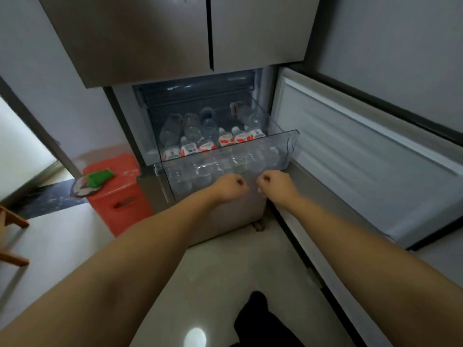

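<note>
Clear glossy plastic drawer (286, 149); seemingly brushed-metal doors (150, 33)

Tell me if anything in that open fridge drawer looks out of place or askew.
Only one thing: a bottle at the back right of the drawer lies slanted, apart from the neat rows of red-labelled bottles. Nothing looks spilled or broken.

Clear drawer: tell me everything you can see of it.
The clear drawer is transparent plastic with a tall front wall, pulled partway out of the lower compartment of the fridge. Red-labelled water bottles pack it. The left hand and right hand, both fisted, sit at its front; contact is unclear.
</note>
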`<state>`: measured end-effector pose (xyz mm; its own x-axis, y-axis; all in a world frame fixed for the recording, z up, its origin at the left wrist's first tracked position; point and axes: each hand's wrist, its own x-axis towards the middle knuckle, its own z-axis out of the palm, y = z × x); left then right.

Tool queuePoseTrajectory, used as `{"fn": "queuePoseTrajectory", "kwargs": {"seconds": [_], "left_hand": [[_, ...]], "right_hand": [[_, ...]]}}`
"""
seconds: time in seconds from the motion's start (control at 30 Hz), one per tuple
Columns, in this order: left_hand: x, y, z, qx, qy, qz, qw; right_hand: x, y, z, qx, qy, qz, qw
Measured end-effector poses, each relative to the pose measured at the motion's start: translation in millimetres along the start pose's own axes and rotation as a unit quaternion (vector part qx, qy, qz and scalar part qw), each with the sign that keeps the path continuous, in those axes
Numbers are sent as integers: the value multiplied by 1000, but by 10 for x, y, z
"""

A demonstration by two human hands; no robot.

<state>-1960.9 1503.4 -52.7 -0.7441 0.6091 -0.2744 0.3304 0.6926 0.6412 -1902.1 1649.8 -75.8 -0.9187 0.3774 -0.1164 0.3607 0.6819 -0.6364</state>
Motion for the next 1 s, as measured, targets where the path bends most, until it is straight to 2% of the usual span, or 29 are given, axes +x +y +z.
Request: {"fn": "queuePoseTrajectory", "kwargs": {"seconds": [0.17,0.33,0.47,0.57,0.67,0.73,0.87,1.0], "left_hand": [[833,194,-530,-102,38,3,994],[1680,254,-911,-138,66,-29,988],[2330,125,-1014,-84,89,-72,990],[2487,-70,-975,-1,104,-109,989],[2776,-289,-1042,97,124,-145,977],[2949,-408,-1097,138,150,-178,963],[3271,-602,-1141,143,144,-218,955],[3523,-767,-1144,150,131,-252,947]], "right_hand": [[966,-326,-194,-17,98,-69,993],[1862,-435,-412,-10,94,-107,990],[2643,-353,-498,-75,41,-118,989],[2892,-258,-439,-131,3,-116,985],[3244,-243,-330,-185,-33,-142,972],[3459,-306,-237,-212,-24,-144,966],[3837,-407,-24,-275,-28,-76,958],[4023,-423,152,-389,-58,-45,918]]}}
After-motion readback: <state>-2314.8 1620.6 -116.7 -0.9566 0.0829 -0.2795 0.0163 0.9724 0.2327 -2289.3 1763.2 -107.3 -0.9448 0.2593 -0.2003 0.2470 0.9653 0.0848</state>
